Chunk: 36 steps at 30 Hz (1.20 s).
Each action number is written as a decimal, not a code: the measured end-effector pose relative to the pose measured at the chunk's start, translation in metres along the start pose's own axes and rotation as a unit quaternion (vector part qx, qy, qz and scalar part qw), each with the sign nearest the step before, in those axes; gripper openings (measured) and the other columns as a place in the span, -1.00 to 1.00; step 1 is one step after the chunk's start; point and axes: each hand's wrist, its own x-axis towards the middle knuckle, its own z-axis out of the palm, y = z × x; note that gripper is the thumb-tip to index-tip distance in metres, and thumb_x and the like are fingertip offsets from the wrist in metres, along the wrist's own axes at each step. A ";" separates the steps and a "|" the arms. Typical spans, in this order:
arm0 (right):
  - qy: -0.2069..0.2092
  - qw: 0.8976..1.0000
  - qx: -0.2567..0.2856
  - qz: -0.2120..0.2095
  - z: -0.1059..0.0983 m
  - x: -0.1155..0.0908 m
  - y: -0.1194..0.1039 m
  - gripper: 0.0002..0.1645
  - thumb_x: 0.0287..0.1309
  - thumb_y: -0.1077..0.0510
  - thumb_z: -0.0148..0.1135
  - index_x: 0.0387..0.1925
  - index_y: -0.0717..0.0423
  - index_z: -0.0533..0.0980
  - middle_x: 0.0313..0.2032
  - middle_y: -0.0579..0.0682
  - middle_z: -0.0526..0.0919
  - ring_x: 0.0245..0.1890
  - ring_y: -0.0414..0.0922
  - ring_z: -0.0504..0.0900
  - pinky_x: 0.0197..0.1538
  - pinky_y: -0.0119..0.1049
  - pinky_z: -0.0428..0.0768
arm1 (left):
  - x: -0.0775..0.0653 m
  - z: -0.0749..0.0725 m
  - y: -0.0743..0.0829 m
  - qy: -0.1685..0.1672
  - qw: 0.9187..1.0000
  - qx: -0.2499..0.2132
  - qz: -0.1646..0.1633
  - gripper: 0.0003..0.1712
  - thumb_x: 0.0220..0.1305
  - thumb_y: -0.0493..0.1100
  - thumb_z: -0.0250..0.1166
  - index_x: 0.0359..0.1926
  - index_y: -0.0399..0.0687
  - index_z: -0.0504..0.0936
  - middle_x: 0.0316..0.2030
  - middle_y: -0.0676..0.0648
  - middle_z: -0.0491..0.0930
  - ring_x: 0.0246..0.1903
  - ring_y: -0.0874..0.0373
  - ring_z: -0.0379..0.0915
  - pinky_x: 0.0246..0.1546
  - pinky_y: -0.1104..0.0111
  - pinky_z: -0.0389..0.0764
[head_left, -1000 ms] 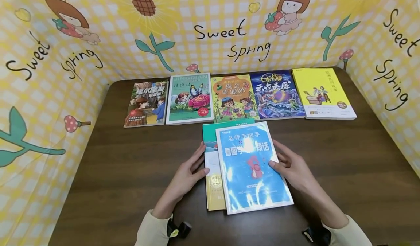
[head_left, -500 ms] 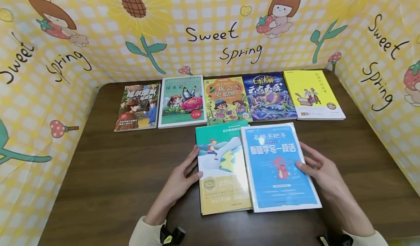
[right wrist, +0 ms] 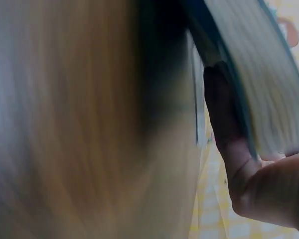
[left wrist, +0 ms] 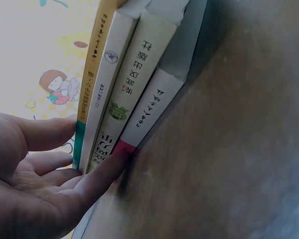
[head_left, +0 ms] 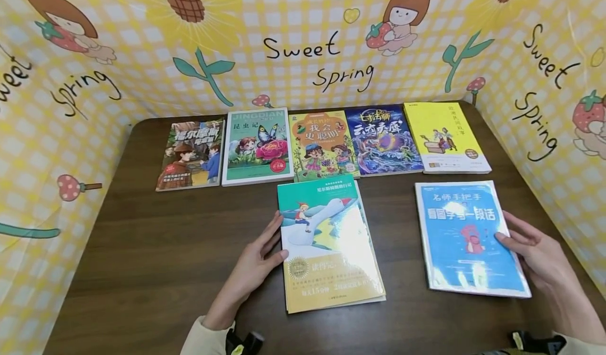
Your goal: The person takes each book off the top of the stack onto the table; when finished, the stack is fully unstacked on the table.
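My right hand (head_left: 544,255) grips a blue book (head_left: 466,263) by its right edge, thumb on the cover and fingers underneath. In the right wrist view the book's pale page block (right wrist: 269,74) slants above the wooden surface, with a finger (right wrist: 222,109) under it. My left hand (head_left: 253,271) rests against the left side of a stack of books, topped by a green and gold book (head_left: 326,229). Several spines show in the left wrist view, among them a cream spine (left wrist: 127,84); the thumb and fingers of my left hand (left wrist: 50,189) touch them.
Along the back of the brown table (head_left: 165,250) lies a row of books: a detective-style cover (head_left: 191,155), a green book (head_left: 258,147), an orange book (head_left: 324,144), a purple book (head_left: 383,139) and a yellow book (head_left: 447,139). A yellow checked cloth (head_left: 303,8) surrounds the table.
My right hand has moved the blue book off the top of the stack, out to the right, uncovering the green and gold book. The left hand has stayed at the stack's left side.
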 end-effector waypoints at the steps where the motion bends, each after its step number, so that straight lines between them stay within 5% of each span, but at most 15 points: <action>1: 0.017 1.000 -0.020 0.003 -0.004 0.004 0.000 0.01 0.16 -0.02 0.34 0.50 -0.10 -0.01 -0.39 -0.54 0.58 -0.42 -0.26 0.69 -0.40 -0.24 0.65 | 0.000 0.000 0.000 0.002 1.000 -0.001 0.002 -0.17 0.31 -0.31 0.23 0.50 0.10 0.07 0.50 0.14 -0.12 0.39 0.09 0.05 0.30 0.11 0.18; 11: 0.118 0.989 -0.087 0.024 -0.024 0.036 -0.001 -0.08 0.18 -0.06 0.31 0.46 0.03 0.11 -0.45 -0.54 0.50 -0.50 -0.41 0.62 -0.42 -0.35 0.63 | -0.001 0.002 0.000 -0.002 1.000 0.003 0.005 -0.17 0.31 -0.32 0.23 0.49 0.10 0.08 0.50 0.12 -0.13 0.39 0.06 0.05 0.30 0.12 0.18; 14: 0.125 0.983 -0.126 0.035 -0.024 0.042 -0.004 -0.10 0.20 -0.11 0.27 0.46 0.03 0.14 -0.14 -0.11 0.67 -0.46 -0.43 0.59 -0.39 -0.37 0.61 | 0.000 0.001 0.000 -0.002 1.000 0.001 0.003 -0.17 0.31 -0.32 0.23 0.49 0.11 0.08 0.50 0.14 -0.12 0.39 0.09 0.05 0.30 0.12 0.19; 16: 0.131 0.979 -0.154 0.035 -0.023 0.044 -0.006 -0.12 0.22 -0.13 0.24 0.45 0.05 0.15 0.12 0.17 0.55 -0.45 -0.42 0.57 -0.39 -0.38 0.59 | 0.000 0.001 0.000 -0.002 1.000 0.000 0.003 -0.18 0.31 -0.33 0.22 0.49 0.11 0.08 0.50 0.15 -0.12 0.39 0.10 0.05 0.30 0.12 0.19; 18: 0.136 0.974 -0.178 0.033 -0.020 0.045 -0.008 -0.12 0.24 -0.17 0.20 0.45 0.07 0.14 0.30 0.31 0.31 -0.44 -0.41 0.56 -0.38 -0.38 0.59 | 0.000 0.001 0.000 -0.002 1.000 0.000 0.002 -0.18 0.32 -0.32 0.22 0.49 0.12 0.08 0.50 0.15 -0.13 0.40 0.10 0.04 0.30 0.12 0.19; 20: 0.138 0.970 -0.200 0.021 -0.018 0.044 -0.010 -0.14 0.27 -0.19 0.14 0.45 0.09 0.14 0.30 0.32 0.32 -0.40 -0.36 0.56 -0.36 -0.38 0.57 | -0.001 0.001 0.000 0.000 1.000 0.000 0.004 -0.18 0.32 -0.32 0.22 0.49 0.11 0.08 0.50 0.14 -0.13 0.39 0.09 0.04 0.30 0.11 0.19; 23: 0.139 0.963 -0.230 -0.016 -0.008 0.035 -0.019 -0.16 0.33 -0.20 0.03 0.46 0.15 0.11 0.32 0.33 0.28 -0.08 -0.02 0.62 -0.03 -0.17 0.59 | -0.001 0.000 0.000 0.003 1.000 0.000 0.005 -0.18 0.32 -0.32 0.22 0.49 0.12 0.08 0.50 0.14 -0.13 0.39 0.10 0.05 0.30 0.11 0.19; 27: 0.152 0.950 -0.259 -0.086 0.016 0.013 -0.044 -0.22 0.39 -0.12 -0.05 0.45 0.21 0.08 0.37 0.38 0.16 0.29 0.37 0.22 0.19 0.29 0.27 | -0.001 0.000 0.001 0.004 1.000 -0.001 0.005 -0.18 0.32 -0.33 0.22 0.49 0.12 0.09 0.49 0.16 -0.12 0.39 0.11 0.06 0.30 0.11 0.19; 30: 0.152 0.938 -0.276 -0.143 0.039 -0.001 -0.062 -0.26 0.39 -0.09 -0.03 0.44 0.19 0.12 0.34 0.41 0.19 0.25 0.42 0.24 0.13 0.35 0.28 | -0.001 0.000 0.001 0.005 1.000 -0.001 0.003 -0.18 0.32 -0.32 0.22 0.49 0.14 0.09 0.49 0.18 -0.11 0.39 0.12 0.06 0.30 0.10 0.18; 36: 0.089 0.909 -0.298 -0.278 0.096 -0.022 -0.081 -0.39 0.39 -0.02 0.05 0.34 0.20 0.32 0.18 0.34 0.46 0.08 0.25 0.52 -0.03 0.09 0.52 | -0.002 0.002 0.001 0.009 1.000 0.005 0.009 -0.18 0.31 -0.33 0.23 0.49 0.12 0.09 0.49 0.17 -0.10 0.39 0.13 0.07 0.31 0.11 0.16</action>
